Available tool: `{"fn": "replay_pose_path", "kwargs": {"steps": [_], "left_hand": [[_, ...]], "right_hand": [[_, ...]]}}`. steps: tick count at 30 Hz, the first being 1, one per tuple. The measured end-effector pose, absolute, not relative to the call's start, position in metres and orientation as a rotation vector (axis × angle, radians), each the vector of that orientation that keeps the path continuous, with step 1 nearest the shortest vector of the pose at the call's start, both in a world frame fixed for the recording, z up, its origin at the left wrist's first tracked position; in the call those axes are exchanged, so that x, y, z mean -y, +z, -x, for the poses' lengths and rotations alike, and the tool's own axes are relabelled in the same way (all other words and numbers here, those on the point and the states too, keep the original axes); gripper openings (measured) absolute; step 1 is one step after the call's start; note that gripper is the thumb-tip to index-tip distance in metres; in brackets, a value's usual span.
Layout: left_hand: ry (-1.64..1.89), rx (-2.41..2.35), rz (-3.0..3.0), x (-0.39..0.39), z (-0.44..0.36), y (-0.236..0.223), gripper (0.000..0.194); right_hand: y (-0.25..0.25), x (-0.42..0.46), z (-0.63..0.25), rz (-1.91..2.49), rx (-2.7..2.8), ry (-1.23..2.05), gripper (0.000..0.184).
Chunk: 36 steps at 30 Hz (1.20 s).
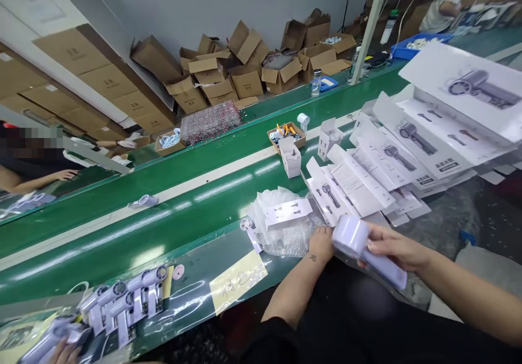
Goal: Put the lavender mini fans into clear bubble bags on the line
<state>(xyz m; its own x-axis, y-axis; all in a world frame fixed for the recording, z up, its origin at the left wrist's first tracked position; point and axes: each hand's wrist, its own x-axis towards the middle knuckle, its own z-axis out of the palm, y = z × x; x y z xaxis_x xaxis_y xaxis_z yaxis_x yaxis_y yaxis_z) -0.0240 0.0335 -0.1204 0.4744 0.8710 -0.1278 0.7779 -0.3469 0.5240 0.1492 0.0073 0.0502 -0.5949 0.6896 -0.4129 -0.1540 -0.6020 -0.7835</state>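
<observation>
My right hand (pixel 387 244) is wrapped round the handle of a lavender handheld fan (pixel 353 236), whose round head points up and to the left. My left hand (pixel 322 243) is beside that fan head, at the right edge of a pile of clear bubble bags (pixel 281 239). Its fingers look curled, but their tips are hidden. On the bags lies a white printed carton (pixel 289 212). Another small fan (pixel 247 224) rests against the pile's left side. Flattened printed cartons (pixel 350 184) are fanned out just beyond my hands.
A paper with handwriting (pixel 238 281) lies on the bench. Several fans (pixel 122 304) stand at lower left, near another person's hand (pixel 65 351). Along the green conveyor (pixel 220 190) are one fan (pixel 144 201), a white box (pixel 290 160) and a parts tray (pixel 287 135). Cardboard boxes (pixel 247 81) line the wall.
</observation>
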Motion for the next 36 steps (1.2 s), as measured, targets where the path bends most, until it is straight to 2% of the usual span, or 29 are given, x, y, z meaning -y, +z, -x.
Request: {"fn": "replay_pose_path", "kwargs": {"steps": [6, 12, 14, 18, 20, 22, 29, 33, 36], "left_hand": [[0.046, -1.365, -2.285, -0.042, 0.026, -0.146, 0.023], [0.266, -1.377, -2.237, -0.029, 0.030, -0.135, 0.017], [0.381, -1.424, -2.156, -0.021, 0.029, -0.128, 0.021], [0.572, -1.429, -1.954, -0.010, 0.031, -0.122, 0.023], [0.640, -1.435, -1.833, -0.009, 0.034, -0.123, 0.025], [0.685, -1.447, -1.725, -0.011, 0.037, -0.125, 0.028], [0.752, -1.429, -1.701, -0.015, 0.041, -0.112, 0.025], [0.678, -1.261, -2.037, -0.008, 0.036, -0.102, 0.019], [0.433, -1.034, -2.287, -0.003, 0.035, -0.101, 0.017]], "right_hand": [[-0.019, 0.032, -0.188, 1.111, 0.922, 2.407, 0.049], [-0.076, 0.024, -0.204, 1.146, 0.820, 2.325, 0.047], [-0.082, 0.021, -0.204, 1.070, 0.794, 2.376, 0.056], [-0.092, 0.013, -0.191, 1.008, 0.696, 2.430, 0.084], [-0.099, 0.009, -0.180, 1.059, 0.633, 2.387, 0.090], [-0.106, 0.004, -0.172, 1.093, 0.594, 2.362, 0.085], [-0.109, 0.004, -0.159, 1.319, 0.578, 2.207, 0.030], [-0.102, 0.011, -0.145, 1.467, 0.306, 2.114, 0.021], [-0.101, 0.015, -0.135, 1.513, 0.086, 2.063, 0.018]]}}
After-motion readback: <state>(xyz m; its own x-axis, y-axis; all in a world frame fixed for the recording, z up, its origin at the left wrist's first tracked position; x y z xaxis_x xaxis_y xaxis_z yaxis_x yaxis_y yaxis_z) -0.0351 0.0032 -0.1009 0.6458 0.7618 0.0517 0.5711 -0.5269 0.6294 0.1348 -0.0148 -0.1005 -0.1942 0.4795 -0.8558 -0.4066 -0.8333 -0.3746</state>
